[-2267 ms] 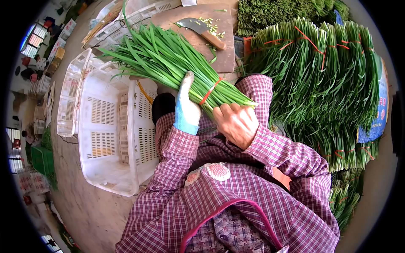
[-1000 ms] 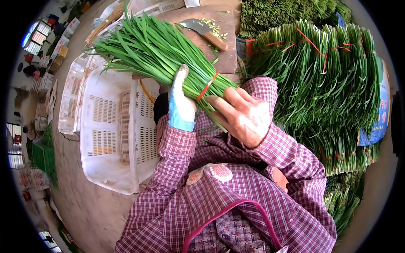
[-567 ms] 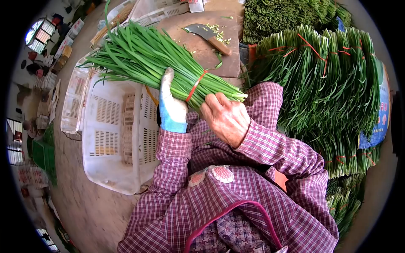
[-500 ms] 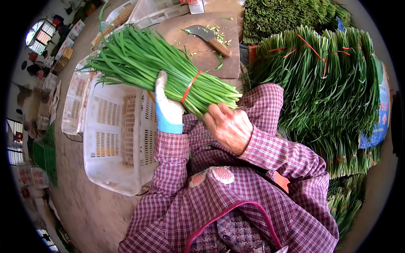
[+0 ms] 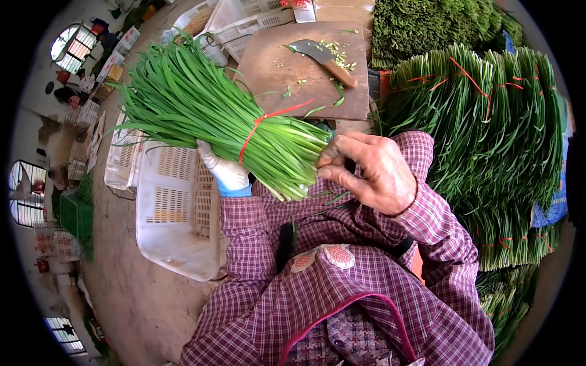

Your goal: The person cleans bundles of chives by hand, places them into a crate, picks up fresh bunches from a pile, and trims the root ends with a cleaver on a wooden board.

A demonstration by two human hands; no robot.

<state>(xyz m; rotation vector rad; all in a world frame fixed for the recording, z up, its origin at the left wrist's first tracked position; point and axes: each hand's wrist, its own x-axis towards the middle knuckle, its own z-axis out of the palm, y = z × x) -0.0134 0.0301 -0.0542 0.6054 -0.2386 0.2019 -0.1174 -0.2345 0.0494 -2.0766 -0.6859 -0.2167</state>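
A thick bundle of long green leaves (image 5: 201, 104) slants across the centre, its cut pale ends toward the right. A red tie (image 5: 251, 138) circles it, one loose tail sticking out. My left hand (image 5: 224, 171), in a white and blue glove, holds the bundle from below, partly hidden by it. My bare right hand (image 5: 372, 171) is at the cut ends, thumb and index finger pinched together; what they grip, if anything, I cannot make out. Beyond the bundle, a knife (image 5: 323, 61) with a wooden handle lies on a brown board (image 5: 262, 60) among small cut bits.
Tied green bundles (image 5: 476, 128) are piled high at the right, with darker bundles (image 5: 427, 30) behind. White slotted crates (image 5: 177, 207) stand on the floor at the left, and others (image 5: 250, 24) behind the board. A green crate (image 5: 75, 215) is at the far left.
The bundle has turned so its cut ends face more toward me. My left hand moved left and lower under it; my right hand shifted right, its fingers now pinched at the ends. The view shifted slightly.
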